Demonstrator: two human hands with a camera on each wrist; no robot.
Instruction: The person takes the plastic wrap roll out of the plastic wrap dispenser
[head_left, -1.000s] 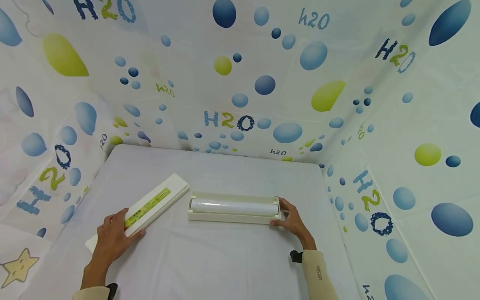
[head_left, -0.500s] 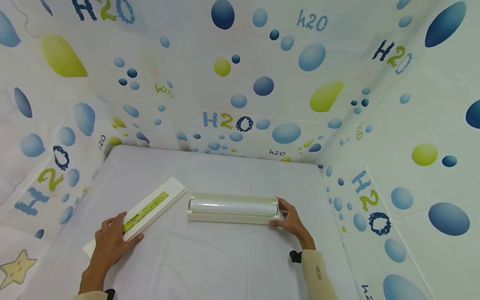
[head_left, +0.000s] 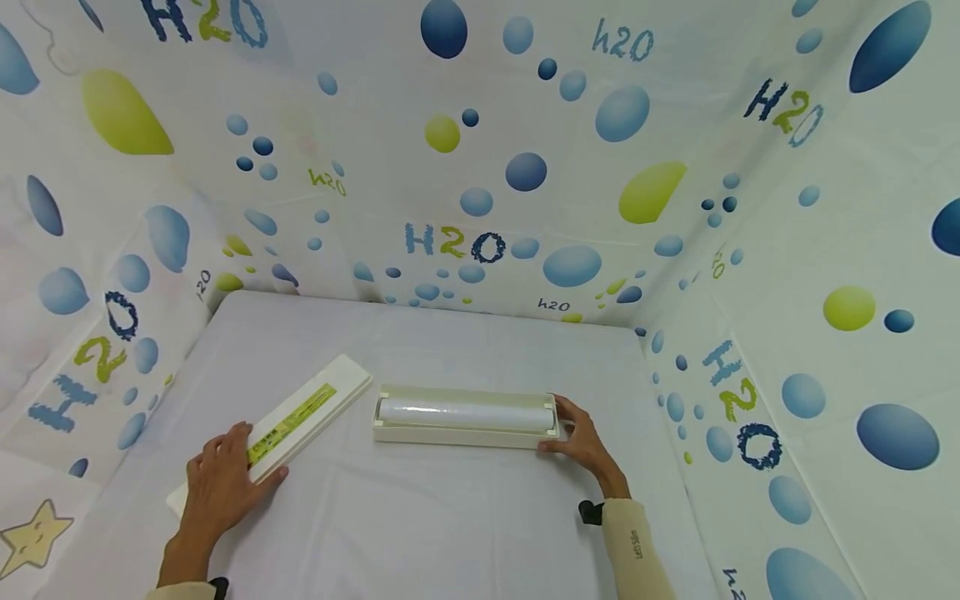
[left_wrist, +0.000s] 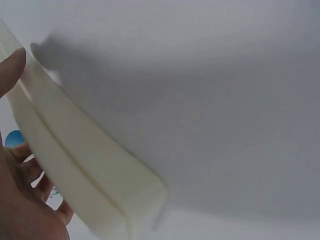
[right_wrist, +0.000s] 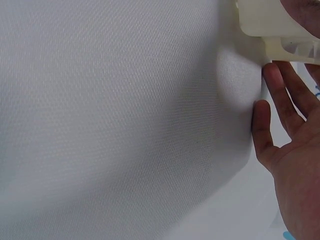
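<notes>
A cream cling film dispenser lies across the middle of the table, its top uncovered. Inside it sits a shiny white roll of film. At its right end my right hand grips the case, thumb on the near side and fingers round the far corner. My left hand holds a long white lid with a yellow-green label, slanted at the left of the dispenser. In the left wrist view the thumb lies over one long edge of the lid, the fingers behind it. The right wrist view catches only the dispenser's end.
A white cloth covers the table. Behind and at both sides hangs a white curtain printed with blue and green drops and lettering. The lid's far end stands close to the dispenser's left end.
The left hand and the lid have shifted slightly to the left and nearer to me. The right hand keeps its grip on the dispenser, which stays in place.
</notes>
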